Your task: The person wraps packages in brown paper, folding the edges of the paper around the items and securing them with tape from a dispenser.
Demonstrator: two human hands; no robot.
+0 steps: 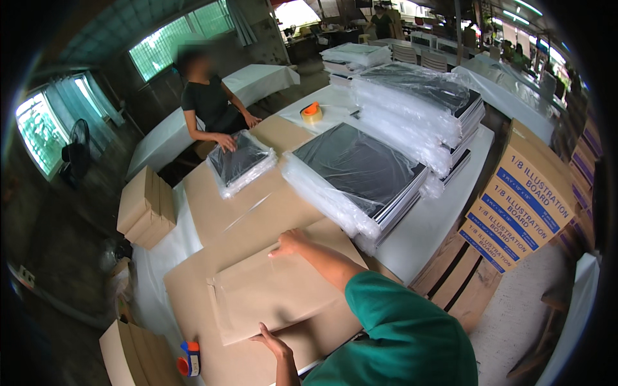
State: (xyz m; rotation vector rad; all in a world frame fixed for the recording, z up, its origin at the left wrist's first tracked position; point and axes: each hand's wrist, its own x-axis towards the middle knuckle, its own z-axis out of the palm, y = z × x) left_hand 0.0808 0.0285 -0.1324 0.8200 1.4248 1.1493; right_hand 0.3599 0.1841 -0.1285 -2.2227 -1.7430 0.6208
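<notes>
A flat, plain brown cardboard box lies on the cardboard-covered table in front of me. Its left end shows an edge that looks taped. My right hand reaches across and grips the far edge, thumb pointing left. At the near edge, my left hand holds the side, with its thumb up and its fingers partly under the rim. Beyond the box, to the right, sits a stack of dark boards wrapped in clear plastic.
An orange and blue tape dispenser lies near left, and a tape roll farther back. Brown cartons stand along the left edge; printed cartons are stacked on a pallet at right. Across the table, a person touches a wrapped pack.
</notes>
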